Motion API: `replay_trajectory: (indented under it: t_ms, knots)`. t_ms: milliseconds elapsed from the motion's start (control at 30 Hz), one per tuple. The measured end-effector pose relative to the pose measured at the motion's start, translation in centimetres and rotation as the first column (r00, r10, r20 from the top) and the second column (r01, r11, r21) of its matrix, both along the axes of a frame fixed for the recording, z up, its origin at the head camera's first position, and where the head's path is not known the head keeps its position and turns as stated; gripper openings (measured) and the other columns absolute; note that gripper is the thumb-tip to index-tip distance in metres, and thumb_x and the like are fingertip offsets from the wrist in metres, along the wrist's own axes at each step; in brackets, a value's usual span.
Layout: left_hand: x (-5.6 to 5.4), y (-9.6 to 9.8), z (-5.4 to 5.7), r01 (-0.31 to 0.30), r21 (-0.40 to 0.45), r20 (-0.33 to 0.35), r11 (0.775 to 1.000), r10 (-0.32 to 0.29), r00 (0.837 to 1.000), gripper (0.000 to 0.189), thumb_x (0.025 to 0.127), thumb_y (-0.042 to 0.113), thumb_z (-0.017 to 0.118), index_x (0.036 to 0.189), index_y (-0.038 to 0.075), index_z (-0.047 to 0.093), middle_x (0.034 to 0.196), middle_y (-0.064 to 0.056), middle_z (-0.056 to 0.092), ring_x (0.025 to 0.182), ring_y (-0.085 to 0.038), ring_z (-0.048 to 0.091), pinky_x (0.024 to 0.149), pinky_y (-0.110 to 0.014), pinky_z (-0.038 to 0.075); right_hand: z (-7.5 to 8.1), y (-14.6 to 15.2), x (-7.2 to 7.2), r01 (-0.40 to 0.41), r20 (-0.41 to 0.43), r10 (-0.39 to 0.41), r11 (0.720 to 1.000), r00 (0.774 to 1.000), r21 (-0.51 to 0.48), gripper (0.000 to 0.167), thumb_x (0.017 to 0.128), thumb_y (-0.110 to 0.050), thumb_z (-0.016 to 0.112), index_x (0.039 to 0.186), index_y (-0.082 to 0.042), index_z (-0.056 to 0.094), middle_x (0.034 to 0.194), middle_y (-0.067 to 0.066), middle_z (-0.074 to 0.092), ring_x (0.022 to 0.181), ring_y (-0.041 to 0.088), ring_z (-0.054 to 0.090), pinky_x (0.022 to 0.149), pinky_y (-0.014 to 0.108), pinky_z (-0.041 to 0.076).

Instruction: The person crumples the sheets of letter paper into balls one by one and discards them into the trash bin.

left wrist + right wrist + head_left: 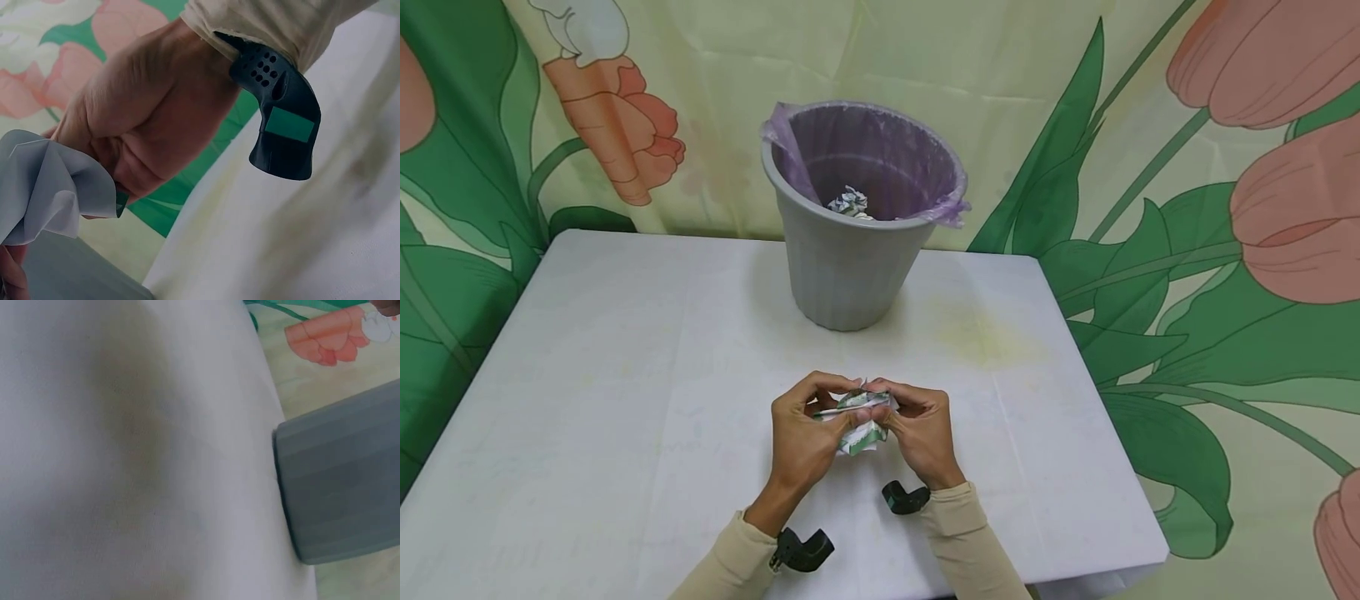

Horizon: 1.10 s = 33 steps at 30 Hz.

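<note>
Over the near middle of the table, both hands hold one crumpled sheet of white and green printed paper (pixel 863 437). My left hand (pixel 805 437) grips its left side, thumb in front and fingers bent behind. On the other side, my right hand (pixel 925 429) pinches the paper between thumb and fingers. The paper is partly folded, with loose corners hanging below the thumbs. In the left wrist view its pale, creased side (pixel 47 187) shows, beside a hand wearing a black wrist camera (pixel 278 119). Only a sliver of a hand (pixel 386 306) reaches the right wrist view's top corner.
A grey bin (pixel 853 267) stands at the back of the white-covered table (pixel 587 400). A purple bag (pixel 910 150) lines it, folded over the rim. Inside lies a crumpled paper ball (pixel 850 202). Behind hangs a flower-printed cloth (pixel 715 125).
</note>
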State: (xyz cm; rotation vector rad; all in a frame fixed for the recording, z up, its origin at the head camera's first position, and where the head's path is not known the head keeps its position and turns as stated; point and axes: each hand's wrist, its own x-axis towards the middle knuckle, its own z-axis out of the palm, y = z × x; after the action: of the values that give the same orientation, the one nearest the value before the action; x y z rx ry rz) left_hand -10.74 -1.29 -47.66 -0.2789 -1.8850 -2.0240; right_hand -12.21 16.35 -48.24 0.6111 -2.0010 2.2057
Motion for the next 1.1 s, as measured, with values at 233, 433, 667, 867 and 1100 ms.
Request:
replay_trajectory:
  t_ms: [233, 433, 667, 867, 1100]
  knots:
    - [-0.2, 0.1, -0.1, 0.076, 0.065, -0.083, 0.995, -0.07, 0.994, 0.02, 0.075, -0.006, 0.093, 0.086, 0.003, 0.08, 0.085, -0.013, 0.075, 0.091, -0.02, 0.079, 0.085, -0.033, 0.065, 0.1, -0.5, 0.0, 0.018, -0.025, -0.019, 0.998, 0.999, -0.061, 0.021, 0.089, 0.0, 0.081, 0.099, 0.017, 0.074, 0.101, 0.002, 0.082, 0.105, 0.022, 0.077, 0.1, 0.041, 0.062]
    - [-0.4, -0.3, 0.0, 0.092, 0.066, -0.104, 0.994, -0.085, 0.991, 0.017, 0.075, -0.01, 0.091, 0.082, 0.002, 0.08, 0.08, -0.013, 0.073, 0.087, -0.017, 0.077, 0.085, -0.032, 0.065, 0.1, -0.9, 0.4, 0.049, -0.038, -0.051, 0.998, 0.998, -0.05, 0.021, 0.092, -0.001, 0.078, 0.104, 0.015, 0.076, 0.103, 0.004, 0.082, 0.106, 0.022, 0.078, 0.098, 0.04, 0.062]
    - [-0.8, -1.0, 0.6, 0.031, 0.046, -0.044, 0.998, -0.029, 0.999, 0.017, 0.074, -0.007, 0.093, 0.081, 0.003, 0.082, 0.081, -0.009, 0.074, 0.083, -0.02, 0.074, 0.078, -0.025, 0.063, 0.0, -0.3, 1.1, -0.054, -0.061, 0.057, 0.997, 0.997, 0.051, 0.065, 0.089, -0.033, 0.081, 0.14, 0.006, 0.065, 0.152, 0.02, 0.061, 0.144, 0.029, 0.058, 0.115, 0.027, 0.05]
    - [-0.8, -1.1, 0.7, 0.02, 0.084, 0.033, 0.996, -0.022, 0.999, 0.017, 0.073, -0.006, 0.094, 0.081, 0.004, 0.082, 0.082, -0.007, 0.076, 0.084, -0.021, 0.076, 0.076, -0.025, 0.062, 0.1, 0.0, 1.3, -0.065, -0.065, 0.074, 0.989, 0.995, 0.131, 0.07, 0.087, -0.036, 0.082, 0.146, -0.003, 0.063, 0.147, 0.019, 0.066, 0.132, 0.023, 0.066, 0.102, 0.024, 0.056]
    - [-0.5, -0.9, 0.4, -0.025, 0.109, 0.106, 0.994, 0.013, 0.994, 0.018, 0.072, -0.006, 0.094, 0.081, 0.005, 0.083, 0.081, -0.008, 0.076, 0.081, -0.019, 0.074, 0.072, -0.026, 0.059, 0.1, -0.5, 1.7, -0.05, -0.053, 0.057, 0.99, 0.997, 0.133, 0.066, 0.088, -0.025, 0.083, 0.147, -0.004, 0.062, 0.148, 0.019, 0.065, 0.132, 0.023, 0.067, 0.108, 0.03, 0.056]
